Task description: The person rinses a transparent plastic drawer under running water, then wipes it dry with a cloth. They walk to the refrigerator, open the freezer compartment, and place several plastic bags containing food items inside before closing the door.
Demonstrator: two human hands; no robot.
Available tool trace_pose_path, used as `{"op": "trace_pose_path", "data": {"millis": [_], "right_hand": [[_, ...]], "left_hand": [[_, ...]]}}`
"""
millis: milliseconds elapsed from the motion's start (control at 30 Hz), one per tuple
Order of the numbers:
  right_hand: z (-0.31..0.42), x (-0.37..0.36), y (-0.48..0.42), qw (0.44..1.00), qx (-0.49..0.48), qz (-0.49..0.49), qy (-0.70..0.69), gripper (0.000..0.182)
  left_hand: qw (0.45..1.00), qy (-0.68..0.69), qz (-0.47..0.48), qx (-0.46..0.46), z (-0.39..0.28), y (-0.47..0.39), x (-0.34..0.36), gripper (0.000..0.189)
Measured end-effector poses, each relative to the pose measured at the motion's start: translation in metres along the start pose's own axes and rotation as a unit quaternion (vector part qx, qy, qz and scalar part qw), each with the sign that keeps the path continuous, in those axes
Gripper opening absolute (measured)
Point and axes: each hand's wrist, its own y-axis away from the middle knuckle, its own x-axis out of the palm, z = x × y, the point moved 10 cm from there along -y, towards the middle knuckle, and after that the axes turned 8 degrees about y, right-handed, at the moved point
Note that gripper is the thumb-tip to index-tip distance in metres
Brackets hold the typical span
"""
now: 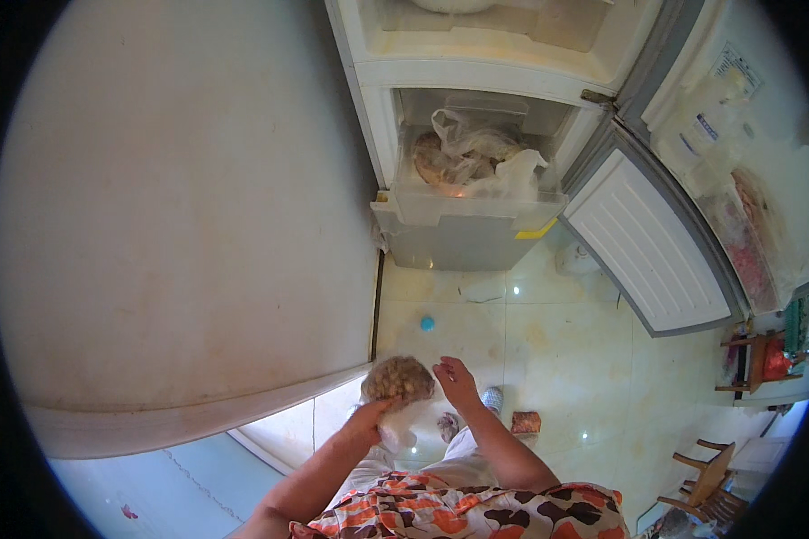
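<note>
My left hand (368, 419) grips a clear plastic bag packed with small, roundish brown food pieces (399, 378). The bag's pale lower part hangs beneath my fingers. Just right of the bag, my right hand (456, 383) is raised with fingers apart, holding nothing and not plainly touching the bag. Ahead of me a transparent fridge drawer (438, 237) is pulled out. In it lie crumpled plastic bags (478, 145), one around something brown; their contents are partly hidden.
A white wall or panel (195, 202) rises close on my left. At right the lower fridge door (647, 242) stands ajar, below the upper door (735, 135). On the tiled floor lie a blue round object (427, 324), a small bag (448, 426) and a reddish package (526, 422). Wooden chairs (711, 475) stand farther right.
</note>
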Motion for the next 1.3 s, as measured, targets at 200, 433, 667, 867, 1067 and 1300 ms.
{"op": "trace_pose_path", "data": {"millis": [200, 433, 667, 867, 1067, 1300], "right_hand": [[-0.075, -0.023, 0.048, 0.965, 0.195, 0.031, -0.172, 0.037], [-0.151, -0.086, 0.077, 0.938, 0.267, -0.024, -0.22, 0.034], [-0.213, -0.128, 0.095, 0.915, 0.309, -0.099, -0.24, 0.028], [-0.239, -0.121, 0.103, 0.904, 0.326, -0.098, -0.258, 0.022], [-0.214, -0.115, 0.052, 0.943, 0.262, -0.065, -0.192, 0.025], [-0.164, -0.085, 0.005, 0.95, 0.225, -0.027, -0.212, 0.028]], "left_hand": [[0.987, -0.043, 0.107, 0.114, -0.126, -0.012, 0.126, 0.043], [0.948, -0.03, 0.182, 0.26, -0.28, 0.006, 0.341, 0.035], [0.926, -0.236, 0.013, 0.294, -0.366, -0.075, 0.362, 0.032], [0.216, -0.815, -0.331, 0.424, -0.317, -0.008, 0.451, 0.056], [0.374, -0.871, -0.073, 0.31, -0.291, -0.048, 0.435, 0.073], [0.288, -0.934, -0.079, 0.197, -0.316, -0.074, 0.439, 0.08]]}}
